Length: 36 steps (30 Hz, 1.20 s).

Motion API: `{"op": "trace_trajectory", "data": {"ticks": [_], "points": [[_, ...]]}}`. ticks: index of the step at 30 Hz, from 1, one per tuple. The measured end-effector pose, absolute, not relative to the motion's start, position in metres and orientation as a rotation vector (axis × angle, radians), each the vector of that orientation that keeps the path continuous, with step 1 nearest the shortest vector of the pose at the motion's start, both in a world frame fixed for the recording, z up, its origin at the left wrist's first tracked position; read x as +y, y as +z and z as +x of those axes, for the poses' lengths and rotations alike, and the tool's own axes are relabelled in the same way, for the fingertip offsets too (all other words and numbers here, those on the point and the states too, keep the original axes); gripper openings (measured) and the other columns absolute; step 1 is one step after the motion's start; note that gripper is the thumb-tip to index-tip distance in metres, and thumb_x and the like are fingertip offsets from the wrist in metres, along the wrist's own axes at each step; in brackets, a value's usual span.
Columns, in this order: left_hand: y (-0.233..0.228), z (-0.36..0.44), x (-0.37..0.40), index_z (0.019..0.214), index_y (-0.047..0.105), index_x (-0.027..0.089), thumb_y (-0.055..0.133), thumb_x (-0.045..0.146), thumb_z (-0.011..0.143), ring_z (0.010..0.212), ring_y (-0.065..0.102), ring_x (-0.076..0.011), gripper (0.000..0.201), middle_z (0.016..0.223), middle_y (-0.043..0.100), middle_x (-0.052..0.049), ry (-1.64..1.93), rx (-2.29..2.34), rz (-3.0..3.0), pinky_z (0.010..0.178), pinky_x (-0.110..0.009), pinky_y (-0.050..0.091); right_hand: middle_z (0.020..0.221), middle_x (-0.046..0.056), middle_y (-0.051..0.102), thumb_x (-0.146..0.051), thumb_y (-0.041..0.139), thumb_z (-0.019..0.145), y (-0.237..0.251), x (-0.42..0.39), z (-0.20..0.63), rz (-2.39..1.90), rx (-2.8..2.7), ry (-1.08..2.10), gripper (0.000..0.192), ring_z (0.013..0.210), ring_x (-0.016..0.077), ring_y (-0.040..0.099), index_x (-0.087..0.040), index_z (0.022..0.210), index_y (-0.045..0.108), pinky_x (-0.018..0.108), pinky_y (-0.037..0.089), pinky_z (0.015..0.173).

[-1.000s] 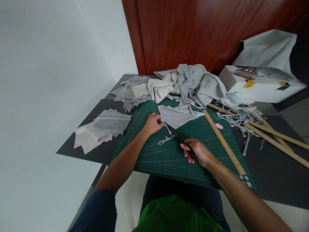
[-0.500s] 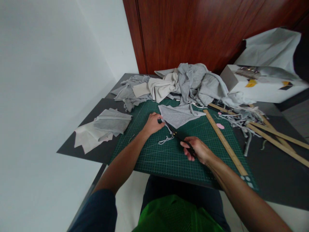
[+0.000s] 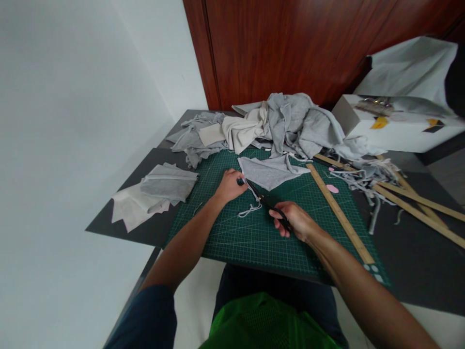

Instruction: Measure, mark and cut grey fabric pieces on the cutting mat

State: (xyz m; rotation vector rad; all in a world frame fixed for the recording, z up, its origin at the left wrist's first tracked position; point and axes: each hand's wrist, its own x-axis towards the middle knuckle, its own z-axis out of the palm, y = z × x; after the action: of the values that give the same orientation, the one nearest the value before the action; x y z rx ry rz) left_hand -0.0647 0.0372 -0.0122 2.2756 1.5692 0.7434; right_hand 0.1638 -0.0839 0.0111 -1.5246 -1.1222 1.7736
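Note:
A green cutting mat [image 3: 232, 237] lies on the dark table in front of me. A triangular piece of grey cloth [image 3: 271, 172] rests on its far half. My left hand [image 3: 229, 185] pinches the left corner of that cloth. My right hand [image 3: 295, 219] grips the handles of black scissors [image 3: 267, 204], whose blades point up-left along the cloth's near edge. A thin curled strip of trimmed cloth [image 3: 249, 210] lies on the mat just below the blades.
A heap of grey and cream fabric [image 3: 276, 123] fills the back of the table. Folded grey pieces [image 3: 156, 191] sit at the left. A wooden ruler [image 3: 337, 211] lies along the mat's right side, more wooden sticks [image 3: 417, 203] beyond it. A white box [image 3: 385, 126] stands at the back right.
My right hand with the scissors has moved a little up and left along the cloth's edge. My left hand keeps its hold on the corner.

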Motion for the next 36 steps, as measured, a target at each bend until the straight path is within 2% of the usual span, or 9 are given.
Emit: {"op": "trace_trajectory", "data": {"ticks": [4, 7, 12, 15, 20, 24, 29, 33, 36], "points": [[-0.013, -0.063, 0.042, 0.084, 0.076, 0.021, 0.07, 0.019, 0.086, 0.095, 0.068, -0.024, 0.007, 0.092, 0.074, -0.005, 0.765, 1.577, 2.292, 0.099, -0.04, 0.054, 0.048, 0.002, 0.058, -0.04, 0.07, 0.076, 0.015, -0.085, 0.165, -1.533, -1.117, 1.777, 0.029, 0.035, 0.0128, 0.05, -0.021, 0.06, 0.055, 0.025, 0.03, 0.033], [-0.013, -0.06, 0.048, 0.069, 0.069, 0.022, 0.057, 0.024, 0.099, 0.089, 0.067, -0.0238, 0.032, 0.078, 0.07, -0.006, 0.752, 1.619, 2.326, 0.097, -0.04, 0.053, 0.049, 0.002, 0.058, -0.04, 0.072, 0.074, 0.024, -0.089, 0.176, -1.545, -1.113, 1.799, 0.029, 0.035, 0.0123, 0.049, -0.021, 0.061, 0.055, 0.025, 0.029, 0.032], [-0.016, -0.056, 0.053, 0.073, 0.067, 0.022, 0.063, 0.027, 0.098, 0.092, 0.065, -0.0259, 0.026, 0.08, 0.069, -0.006, 0.682, 1.633, 2.367, 0.098, -0.042, 0.051, 0.051, 0.0, 0.06, -0.039, 0.077, 0.069, 0.042, -0.081, 0.198, -1.505, -1.056, 1.744, 0.029, 0.035, 0.0122, 0.049, -0.022, 0.065, 0.054, 0.025, 0.028, 0.031], [-0.017, -0.057, 0.05, 0.09, 0.073, 0.021, 0.067, 0.024, 0.094, 0.103, 0.063, -0.0274, 0.008, 0.098, 0.073, -0.008, 0.708, 1.634, 2.364, 0.102, -0.044, 0.049, 0.051, 0.001, 0.06, -0.036, 0.076, 0.072, 0.043, -0.061, 0.2, -1.523, -1.088, 1.673, 0.027, 0.036, 0.013, 0.05, -0.022, 0.064, 0.054, 0.025, 0.03, 0.032], [-0.014, -0.061, 0.044, 0.119, 0.076, 0.026, 0.071, 0.02, 0.089, 0.142, 0.048, -0.0314, 0.032, 0.146, 0.067, -0.006, 0.672, 1.501, 2.444, 0.112, -0.05, 0.042, 0.048, 0.002, 0.059, -0.033, 0.073, 0.073, 0.028, -0.041, 0.196, -1.619, -1.12, 1.622, 0.025, 0.035, 0.0131, 0.05, -0.022, 0.062, 0.054, 0.026, 0.03, 0.032], [-0.013, -0.063, 0.047, 0.095, 0.079, 0.025, 0.07, 0.023, 0.09, 0.127, 0.062, -0.027, 0.01, 0.123, 0.078, -0.004, 0.685, 1.434, 2.431, 0.113, -0.047, 0.042, 0.05, 0.003, 0.06, -0.033, 0.072, 0.076, 0.021, -0.047, 0.2, -1.633, -1.138, 1.623, 0.026, 0.036, 0.0136, 0.05, -0.022, 0.06, 0.055, 0.026, 0.032, 0.032], [-0.013, -0.071, 0.054, 0.073, 0.072, 0.023, 0.071, 0.032, 0.092, 0.107, 0.064, -0.0279, 0.021, 0.097, 0.076, -0.007, 0.719, 1.641, 2.344, 0.1, -0.045, 0.048, 0.05, 0.004, 0.059, -0.03, 0.07, 0.076, 0.025, -0.051, 0.2, -1.646, -1.14, 1.618, 0.026, 0.036, 0.0136, 0.051, -0.021, 0.058, 0.054, 0.026, 0.032, 0.032], [-0.016, -0.077, 0.057, 0.088, 0.077, 0.024, 0.077, 0.026, 0.084, 0.107, 0.062, -0.0274, 0.004, 0.1, 0.074, -0.006, 0.728, 1.643, 2.321, 0.102, -0.045, 0.047, 0.05, 0.003, 0.059, -0.032, 0.071, 0.075, 0.029, -0.055, 0.198, -1.629, -1.119, 1.626, 0.026, 0.036, 0.0126, 0.05, -0.021, 0.058, 0.055, 0.025, 0.031, 0.032], [-0.02, -0.079, 0.058, 0.109, 0.08, 0.026, 0.076, 0.023, 0.084, 0.11, 0.061, -0.0267, 0.026, 0.109, 0.073, -0.006, 0.76, 1.596, 2.338, 0.107, -0.045, 0.046, 0.052, 0.002, 0.06, -0.036, 0.076, 0.073, 0.032, -0.065, 0.198, -1.59, -1.134, 1.651, 0.029, 0.037, 0.0125, 0.051, -0.021, 0.06, 0.056, 0.025, 0.031, 0.033]]}}
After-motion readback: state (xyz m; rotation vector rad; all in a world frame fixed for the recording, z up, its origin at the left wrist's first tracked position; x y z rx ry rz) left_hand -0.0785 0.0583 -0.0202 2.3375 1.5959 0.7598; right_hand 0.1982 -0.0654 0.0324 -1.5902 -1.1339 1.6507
